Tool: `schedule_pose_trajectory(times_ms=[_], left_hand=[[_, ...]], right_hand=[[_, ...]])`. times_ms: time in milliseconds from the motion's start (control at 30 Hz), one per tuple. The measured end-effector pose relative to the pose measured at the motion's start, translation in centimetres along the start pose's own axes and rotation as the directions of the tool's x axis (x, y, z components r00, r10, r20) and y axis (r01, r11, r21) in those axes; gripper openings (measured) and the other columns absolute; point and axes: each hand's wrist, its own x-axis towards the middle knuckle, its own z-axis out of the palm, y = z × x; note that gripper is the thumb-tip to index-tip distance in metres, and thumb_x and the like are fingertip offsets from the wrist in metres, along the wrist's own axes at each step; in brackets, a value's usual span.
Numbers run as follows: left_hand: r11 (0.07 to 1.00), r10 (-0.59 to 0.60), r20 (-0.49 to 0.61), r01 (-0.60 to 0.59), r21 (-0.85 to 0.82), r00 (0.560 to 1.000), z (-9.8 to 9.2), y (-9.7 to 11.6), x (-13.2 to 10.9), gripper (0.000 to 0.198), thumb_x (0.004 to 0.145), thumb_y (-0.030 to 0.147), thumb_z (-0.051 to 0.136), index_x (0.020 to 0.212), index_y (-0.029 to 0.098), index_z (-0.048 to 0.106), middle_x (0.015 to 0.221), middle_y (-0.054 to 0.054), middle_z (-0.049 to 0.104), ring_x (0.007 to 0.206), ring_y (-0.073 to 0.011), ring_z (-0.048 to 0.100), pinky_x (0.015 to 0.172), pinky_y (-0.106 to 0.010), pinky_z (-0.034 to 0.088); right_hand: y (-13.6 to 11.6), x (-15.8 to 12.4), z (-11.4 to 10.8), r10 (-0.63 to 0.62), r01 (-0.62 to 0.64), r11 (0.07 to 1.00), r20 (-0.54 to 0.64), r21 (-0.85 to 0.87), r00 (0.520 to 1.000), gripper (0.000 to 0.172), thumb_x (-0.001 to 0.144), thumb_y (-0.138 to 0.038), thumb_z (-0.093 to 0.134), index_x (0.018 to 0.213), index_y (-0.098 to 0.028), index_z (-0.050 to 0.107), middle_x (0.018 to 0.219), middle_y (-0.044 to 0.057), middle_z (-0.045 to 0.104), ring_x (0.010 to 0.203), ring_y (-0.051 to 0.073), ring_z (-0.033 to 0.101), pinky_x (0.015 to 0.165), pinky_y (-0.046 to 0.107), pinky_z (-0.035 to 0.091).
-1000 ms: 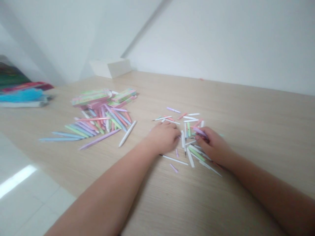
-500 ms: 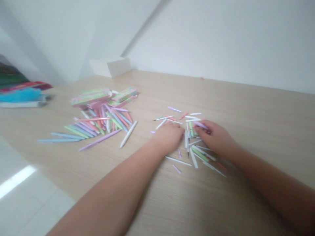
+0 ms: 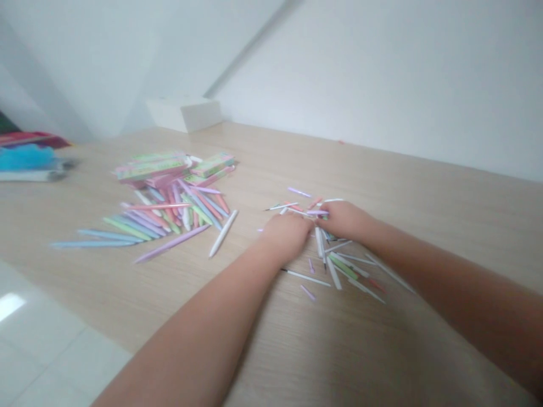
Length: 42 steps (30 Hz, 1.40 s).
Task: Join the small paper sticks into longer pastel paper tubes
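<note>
My right hand (image 3: 345,219) pinches a purple pen barrel (image 3: 317,213) over a scatter of pen parts. Close beside it, my left hand (image 3: 288,234) rests low among the same parts with its fingers curled; what they hold is hidden. Around both hands lie white refills (image 3: 309,277), white pen pieces (image 3: 333,272), a green pen barrel (image 3: 344,265) and small purple pieces (image 3: 307,292). Behind the hands, another purple piece (image 3: 299,192) lies by itself.
To the left is a pile of pastel pens (image 3: 169,212), with a white pen (image 3: 223,233) at its right. Pink-green boxes (image 3: 156,168) lie behind it. A white box (image 3: 186,115) stands by the wall. Blue and red items (image 3: 27,157) sit at far left.
My right hand has moved left with the purple barrel, closer to my left hand. A long white piece now shows beside my right forearm. The view has shifted slightly.
</note>
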Motion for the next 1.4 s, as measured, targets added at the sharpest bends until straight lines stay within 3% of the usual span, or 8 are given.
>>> schedule_pose_trajectory(times_ms=[233,633,867,1100,1267,1400], left_hand=[[0.998,-0.045,0.012,0.045,-0.037,0.999,-0.3,0.0,-0.2,0.026,0.096,0.024,0.046,0.099,0.017,0.071,0.105,-0.015,0.073,0.103,-0.0289,0.068,0.092,-0.043,0.053],[0.996,-0.054,0.005,0.054,-0.076,0.999,-0.2,-0.3,-0.1,0.027,0.097,0.028,0.048,0.102,0.017,0.072,0.108,-0.016,0.073,0.107,-0.0291,0.067,0.099,-0.044,0.051],[0.998,-0.046,0.006,0.047,-0.049,0.999,-0.2,-0.4,-0.2,0.026,0.097,0.028,0.047,0.101,0.017,0.071,0.106,-0.015,0.073,0.104,-0.0286,0.068,0.094,-0.042,0.053],[0.999,-0.039,-0.030,0.039,-0.001,0.999,-0.2,-0.5,-0.2,0.026,0.097,0.026,0.046,0.100,0.019,0.071,0.106,-0.013,0.073,0.100,-0.0286,0.070,0.086,-0.040,0.055],[0.997,-0.083,-0.028,0.083,0.006,0.996,-0.6,-0.4,-0.1,0.026,0.097,0.025,0.044,0.098,0.022,0.070,0.099,-0.009,0.075,0.094,-0.0255,0.071,0.083,-0.036,0.054],[0.993,-0.057,-0.047,0.052,-0.104,0.997,-0.6,0.0,0.0,0.025,0.097,0.027,0.045,0.102,0.023,0.069,0.101,-0.007,0.075,0.095,-0.0239,0.070,0.083,-0.034,0.053]], right_hand=[[-0.9,0.9,-0.7,-0.047,0.048,0.999,0.042,-0.015,0.998,0.029,0.087,-0.038,0.063,0.107,-0.023,0.077,0.103,0.010,0.079,0.092,0.025,0.070,0.073,0.028,0.044],[-1.5,2.0,-0.8,-0.084,0.090,0.991,0.055,-0.097,0.995,0.025,0.088,-0.031,0.057,0.097,-0.018,0.076,0.098,0.015,0.078,0.087,0.026,0.070,0.069,0.030,0.042],[-1.6,2.3,-1.0,-0.093,0.103,0.990,0.106,-0.093,0.990,0.028,0.089,-0.031,0.056,0.099,-0.014,0.076,0.102,0.019,0.077,0.089,0.028,0.070,0.072,0.032,0.045],[-1.5,2.6,-1.7,-0.082,0.081,0.997,0.214,0.013,0.973,0.022,0.086,-0.034,0.066,0.089,-0.016,0.077,0.084,0.012,0.079,0.076,0.023,0.070,0.068,0.028,0.046],[-1.2,1.7,-2.2,-0.073,0.056,0.993,0.157,0.107,0.985,0.018,0.091,-0.027,0.060,0.092,-0.015,0.073,0.089,0.014,0.078,0.081,0.024,0.070,0.072,0.027,0.047],[-1.0,-1.9,-2.3,-0.056,0.050,0.980,0.027,0.192,0.998,0.023,0.099,-0.024,0.045,0.107,-0.017,0.065,0.102,0.013,0.076,0.089,0.022,0.068,0.074,0.027,0.047]])
